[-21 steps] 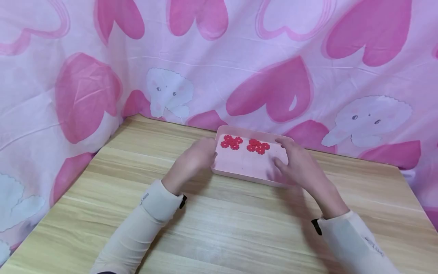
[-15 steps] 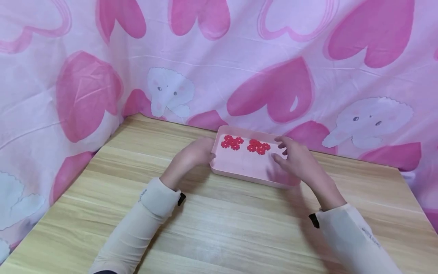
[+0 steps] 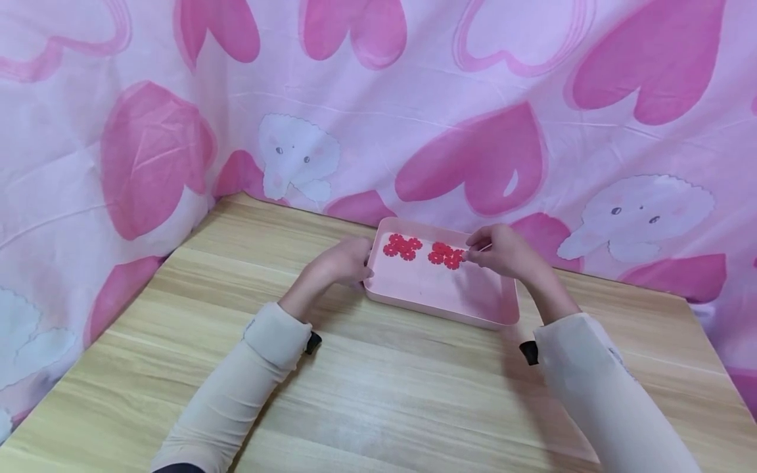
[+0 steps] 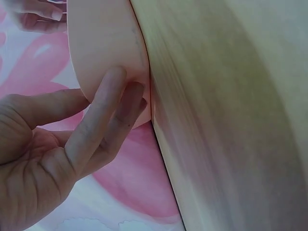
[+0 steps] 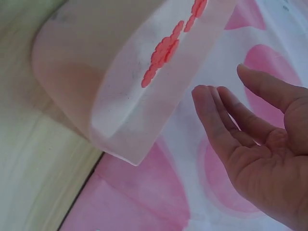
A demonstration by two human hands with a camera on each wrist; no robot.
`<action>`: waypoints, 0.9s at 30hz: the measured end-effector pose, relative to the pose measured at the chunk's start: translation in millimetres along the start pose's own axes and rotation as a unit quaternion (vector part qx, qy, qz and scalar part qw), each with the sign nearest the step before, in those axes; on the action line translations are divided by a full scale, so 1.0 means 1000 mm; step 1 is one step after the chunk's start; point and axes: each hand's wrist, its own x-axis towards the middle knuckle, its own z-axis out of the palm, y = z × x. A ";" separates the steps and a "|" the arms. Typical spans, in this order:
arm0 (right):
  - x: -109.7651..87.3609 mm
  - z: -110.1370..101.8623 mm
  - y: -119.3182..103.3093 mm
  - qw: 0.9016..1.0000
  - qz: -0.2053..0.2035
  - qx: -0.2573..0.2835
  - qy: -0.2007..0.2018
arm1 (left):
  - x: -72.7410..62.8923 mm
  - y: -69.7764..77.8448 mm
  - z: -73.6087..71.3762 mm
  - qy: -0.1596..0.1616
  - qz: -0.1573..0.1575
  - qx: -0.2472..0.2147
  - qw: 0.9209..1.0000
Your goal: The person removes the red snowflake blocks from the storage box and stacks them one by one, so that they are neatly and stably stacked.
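A shallow pink tray [image 3: 437,309] stands on the table, tilted slightly across the head view. In it lie two clusters of red notched, flower-shaped discs, a left cluster [image 3: 402,247] and a right cluster [image 3: 445,256]. My left hand [image 3: 343,261] holds the tray's left end; the left wrist view has its fingers on the outer wall and the thumb at the rim. Beside the right cluster, above the tray's back right part, hovers my right hand [image 3: 499,251]. Its thumb and fingers [image 5: 204,98] are apart in the right wrist view, with nothing between them.
The wood-grain table [image 3: 355,394] stretches in front of the tray and to both sides. Behind it and at the left hangs a pink cloth [image 3: 355,131] printed with hearts and white animals, close to the tray's back wall.
My right hand has moved left from the tray's right end to beside the right cluster, its thumb and fingers drawing closer together. My left hand stays at the tray's left end.
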 end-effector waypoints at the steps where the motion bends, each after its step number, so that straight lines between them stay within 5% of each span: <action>1: 0.002 -0.001 0.001 1.000 0.006 0.007 -0.003 | 0.000 0.000 0.000 0.000 0.001 0.000 1.000; 16: 0.032 0.000 0.017 0.992 0.102 0.042 -0.063 | 0.001 -0.004 -0.002 -0.008 -0.010 -0.026 1.000; 27: 0.044 -0.003 0.016 0.985 0.149 0.045 -0.080 | 0.000 -0.005 -0.003 -0.007 0.013 -0.035 0.999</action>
